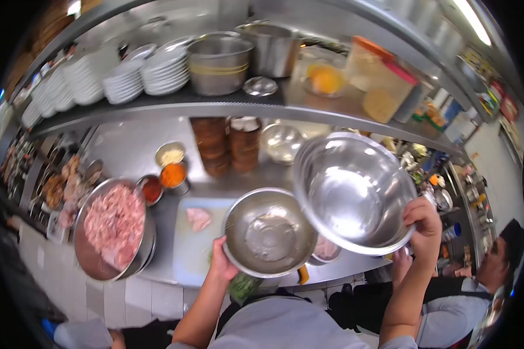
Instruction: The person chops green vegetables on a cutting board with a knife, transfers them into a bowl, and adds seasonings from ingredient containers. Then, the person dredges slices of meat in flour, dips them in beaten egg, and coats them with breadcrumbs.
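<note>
Two steel bowls, one in each hand, above the surface.
The small bowl (268, 232) is over the right part of the board (187, 256), its inside facing up; the left hand (222, 262) is partly closed on its left rim, thumb on the edge, other fingers mostly hidden. The large bowl (355, 192) tilts beside it, overlapping it in view; whether they touch, I cannot tell. The right hand (423, 218) is curled shut on its far right rim, likely so the wide mouth stays clear of the fingers. A meat piece (198, 218) lies on the board. Left of that, the meat bowl (115, 227) and three small cups (173, 174) sit close, probably for easy reach, on the surface (164, 224).
</note>
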The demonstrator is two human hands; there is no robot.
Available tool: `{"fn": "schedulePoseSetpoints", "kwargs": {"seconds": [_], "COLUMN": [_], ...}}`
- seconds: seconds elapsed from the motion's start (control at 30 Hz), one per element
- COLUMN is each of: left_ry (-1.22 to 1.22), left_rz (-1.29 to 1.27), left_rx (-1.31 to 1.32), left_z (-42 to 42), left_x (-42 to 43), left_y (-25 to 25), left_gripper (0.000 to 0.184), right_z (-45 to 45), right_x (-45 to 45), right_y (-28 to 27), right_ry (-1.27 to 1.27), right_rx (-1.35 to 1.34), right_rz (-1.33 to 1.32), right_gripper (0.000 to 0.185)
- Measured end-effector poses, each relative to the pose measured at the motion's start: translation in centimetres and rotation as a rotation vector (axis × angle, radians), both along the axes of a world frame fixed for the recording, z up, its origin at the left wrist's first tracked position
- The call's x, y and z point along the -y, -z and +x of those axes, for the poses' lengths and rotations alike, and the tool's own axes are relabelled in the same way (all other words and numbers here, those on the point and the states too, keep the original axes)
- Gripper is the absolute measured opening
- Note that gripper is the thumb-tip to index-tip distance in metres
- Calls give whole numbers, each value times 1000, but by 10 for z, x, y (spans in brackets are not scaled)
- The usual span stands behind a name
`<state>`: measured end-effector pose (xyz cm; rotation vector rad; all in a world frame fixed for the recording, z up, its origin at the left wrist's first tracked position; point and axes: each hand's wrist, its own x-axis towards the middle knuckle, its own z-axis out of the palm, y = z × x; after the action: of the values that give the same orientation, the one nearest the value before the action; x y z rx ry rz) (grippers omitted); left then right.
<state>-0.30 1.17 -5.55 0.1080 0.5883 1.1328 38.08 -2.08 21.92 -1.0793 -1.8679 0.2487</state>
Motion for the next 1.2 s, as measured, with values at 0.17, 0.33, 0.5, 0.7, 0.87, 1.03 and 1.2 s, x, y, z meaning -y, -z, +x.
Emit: {"fn": "schedulePoseSetpoints", "kwargs": {"seconds": [0.17,0.33,0.5,0.7,0.87,1.03,1.2], "left_ry": [14,-41,-200,-345,-500,-554,-658], "left_rz": [78,239,-40,-56,-107,53,-24], "left_rx": [29,-63,-200,-188,-154,-168,-244], "left_z": [9,5,36,68,77,77,80], "left_x": [-12,-1,36,74,102,122,121], "left_y": [-14,29,-14,-35,-29,-3,-13], "left_gripper": [59,60,50,53,51,67,68], "right_z": [62,111,185,292,342,435,403], "right_x": [31,44,8,-117,-219,-305,-290], "right_y": [-84,-201,-306,-362,-354,-372,-348], "right_ry": [292,549,606,931,1087,1099,1001], "right_rx": [-62,-182,-103,202,431,612,560], "right_rz": [479,610,696,716,759,601,458], "right_gripper": [20,16,24,39,36,31,35]}}
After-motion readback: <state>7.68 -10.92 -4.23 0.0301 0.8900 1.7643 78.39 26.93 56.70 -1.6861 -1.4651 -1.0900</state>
